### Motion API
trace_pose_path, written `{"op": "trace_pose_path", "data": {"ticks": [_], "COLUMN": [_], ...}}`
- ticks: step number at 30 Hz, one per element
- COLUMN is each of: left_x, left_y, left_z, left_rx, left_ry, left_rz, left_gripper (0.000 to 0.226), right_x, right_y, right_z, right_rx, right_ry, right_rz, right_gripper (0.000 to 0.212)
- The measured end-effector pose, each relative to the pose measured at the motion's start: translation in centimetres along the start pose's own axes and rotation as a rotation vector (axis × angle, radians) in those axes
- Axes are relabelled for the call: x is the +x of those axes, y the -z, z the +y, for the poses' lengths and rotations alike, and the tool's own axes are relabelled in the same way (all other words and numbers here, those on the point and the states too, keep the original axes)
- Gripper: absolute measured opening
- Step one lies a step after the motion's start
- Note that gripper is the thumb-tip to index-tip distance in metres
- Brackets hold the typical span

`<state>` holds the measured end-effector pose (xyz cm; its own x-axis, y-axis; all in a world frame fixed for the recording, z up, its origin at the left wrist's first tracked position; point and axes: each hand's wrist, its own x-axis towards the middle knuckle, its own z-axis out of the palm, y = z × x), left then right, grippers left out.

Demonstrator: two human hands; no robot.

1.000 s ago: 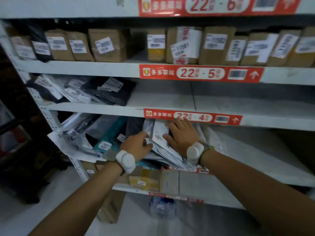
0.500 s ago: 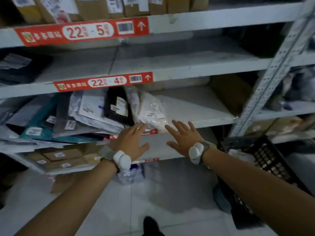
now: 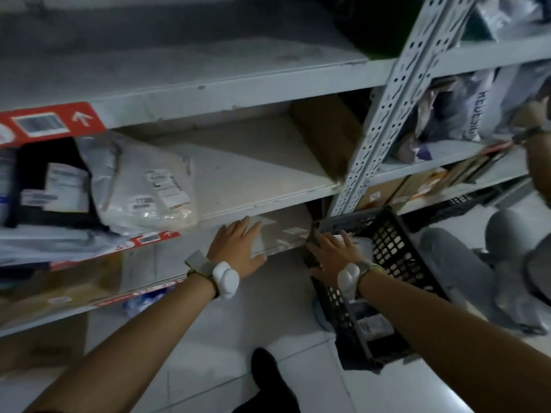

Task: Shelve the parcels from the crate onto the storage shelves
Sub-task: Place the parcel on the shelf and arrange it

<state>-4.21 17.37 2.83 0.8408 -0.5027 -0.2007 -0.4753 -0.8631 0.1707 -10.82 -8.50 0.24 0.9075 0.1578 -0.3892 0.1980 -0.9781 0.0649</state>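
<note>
My left grip (image 3: pixel 238 248) is spread, holding nothing, just below the shelf (image 3: pixel 262 180) where a white parcel (image 3: pixel 143 189) lies. My right grip (image 3: pixel 332 257), fingers spread and empty, hovers at the black crate (image 3: pixel 396 251) rim; 1 labelled parcel (image 3: pixel 372 326) shows inside.

One view only: head-worn wide-angle camera, tilted, facing forward and down. Near range: grey metal shelving rack (image 3: pixel 268 205) fills the upper frame close in, black lattice plastic crate (image 3: pixel 396 242) lower right, pale tiled floor (image 3: pixel 223 338) along the bottom.
</note>
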Motion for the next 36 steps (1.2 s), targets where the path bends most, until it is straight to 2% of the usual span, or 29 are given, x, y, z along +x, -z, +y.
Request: {"op": "trace_pose_path", "data": {"ticks": [8, 14, 21, 27, 31, 33, 36], "left_x": [9.0, 12.7, 17.0, 19.1, 19.8, 19.9, 20.0], "left_y": [-7.4, -14.5, -24.5, -31.9, -34.7, -35.4, -35.8], "left_z": [8.3, 14.0, 21.0, 23.2, 23.7, 23.7, 23.7], "left_rx": [0.028, 0.037, -0.113, -0.122, -0.092, -0.106, -0.108], "left_ry": [-0.097, -0.043, 0.172, 0.257, 0.307, 0.346, 0.38], "left_rz": [-0.255, -0.31, -0.222, 0.001, 0.225, 0.264, 0.275], "left_gripper": [0.096, 0.11, 0.117, 0.089, 0.083, 0.084, 0.087], "right_x": [-1.9, -1.5, 1.9, 5.9, 8.7, 10.4, 13.0], "right_y": [-8.0, -14.2, -23.4, -30.2, -33.5, -35.0, -36.7], "right_z": [10.4, 16.7, 24.4, 27.4, 28.0, 28.1, 28.0], "right_rx": [0.09, 0.143, 0.169, 0.286, 0.323, 0.355, 0.497], "right_ry": [-0.16, -0.156, -0.081, -0.149, -0.231, -0.233, -0.268], "right_rz": [-0.211, -0.273, -0.362, -0.373, -0.312, -0.256, -0.173], "right_gripper": [0.07, 0.071, 0.073, 0.07, 0.072, 0.07, 0.08]}}
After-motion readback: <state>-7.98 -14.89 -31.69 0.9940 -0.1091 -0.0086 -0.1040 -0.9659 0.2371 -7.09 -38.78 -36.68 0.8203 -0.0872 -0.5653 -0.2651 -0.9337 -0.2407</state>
